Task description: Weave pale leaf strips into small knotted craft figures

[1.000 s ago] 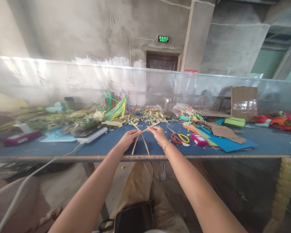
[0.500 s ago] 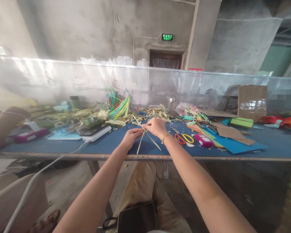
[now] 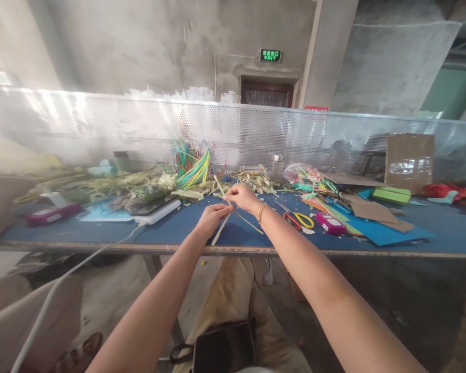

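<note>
Thin pale yellow strips (image 3: 249, 223) cross between my two hands above the blue tabletop. My left hand (image 3: 214, 216) pinches them near the crossing, with one loose end slanting down towards the table's front edge. My right hand (image 3: 242, 198), with a gold bracelet at the wrist, is closed on the same strips from the far side; a short end sticks up past its fingertips. The exact crossing is hidden behind the fingers. Right of my right hand lie scissors (image 3: 305, 220) with red and yellow handles.
A white power strip (image 3: 159, 212) and its cord lie to the left. Tangled pale strips (image 3: 147, 186) and colourful pipe cleaners (image 3: 196, 166) are heaped behind. Rightward are a purple box (image 3: 331, 224), blue card (image 3: 392, 231) and cardboard (image 3: 409, 161). Another person's arm (image 3: 3, 202) rests far left.
The crossed strips have turned slightly in my fingers, and the lower loose end now points further left. My right hand has shifted a little left relative to the strips. The view has moved slightly.
</note>
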### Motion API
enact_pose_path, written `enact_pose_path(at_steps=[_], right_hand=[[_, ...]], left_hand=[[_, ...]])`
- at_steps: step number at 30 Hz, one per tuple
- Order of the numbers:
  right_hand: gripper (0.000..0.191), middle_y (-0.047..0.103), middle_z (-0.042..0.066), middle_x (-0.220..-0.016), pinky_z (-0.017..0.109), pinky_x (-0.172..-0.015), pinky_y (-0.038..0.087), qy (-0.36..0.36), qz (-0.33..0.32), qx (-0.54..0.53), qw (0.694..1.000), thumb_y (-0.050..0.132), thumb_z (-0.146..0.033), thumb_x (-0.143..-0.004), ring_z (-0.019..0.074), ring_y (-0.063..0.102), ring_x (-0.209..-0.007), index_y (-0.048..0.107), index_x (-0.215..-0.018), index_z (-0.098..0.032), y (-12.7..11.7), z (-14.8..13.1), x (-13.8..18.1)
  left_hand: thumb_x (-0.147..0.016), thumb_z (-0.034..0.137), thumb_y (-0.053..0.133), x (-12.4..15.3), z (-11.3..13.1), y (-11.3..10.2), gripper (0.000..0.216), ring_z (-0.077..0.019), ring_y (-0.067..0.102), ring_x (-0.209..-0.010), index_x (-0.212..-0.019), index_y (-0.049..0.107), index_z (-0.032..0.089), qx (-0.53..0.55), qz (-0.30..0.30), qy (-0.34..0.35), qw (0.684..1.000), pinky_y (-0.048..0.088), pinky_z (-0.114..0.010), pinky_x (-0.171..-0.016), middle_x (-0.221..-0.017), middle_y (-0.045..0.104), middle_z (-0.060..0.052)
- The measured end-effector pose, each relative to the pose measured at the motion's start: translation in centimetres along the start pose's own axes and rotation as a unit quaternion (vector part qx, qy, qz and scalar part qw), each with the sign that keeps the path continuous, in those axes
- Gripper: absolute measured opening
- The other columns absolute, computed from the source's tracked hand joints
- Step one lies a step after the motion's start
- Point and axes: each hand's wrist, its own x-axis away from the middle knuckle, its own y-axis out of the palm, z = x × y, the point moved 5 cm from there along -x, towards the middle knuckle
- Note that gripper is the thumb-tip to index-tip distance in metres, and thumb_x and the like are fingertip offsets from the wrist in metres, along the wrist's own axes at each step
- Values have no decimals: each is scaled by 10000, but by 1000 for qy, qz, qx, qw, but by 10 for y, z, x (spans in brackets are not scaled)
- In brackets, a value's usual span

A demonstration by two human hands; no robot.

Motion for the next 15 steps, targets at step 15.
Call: enact_pose_path(at_steps=[15], right_hand=[[302, 697, 49, -886, 343, -895, 331, 8, 173, 196, 965, 567, -477, -884, 197, 604, -906, 681, -813, -208, -13, -17, 57]], left_hand=[[-468, 340, 892, 0, 3, -10, 416, -100, 574, -669, -782, 704, 141, 179, 83, 15, 980, 453, -236, -648, -730, 649, -19]])
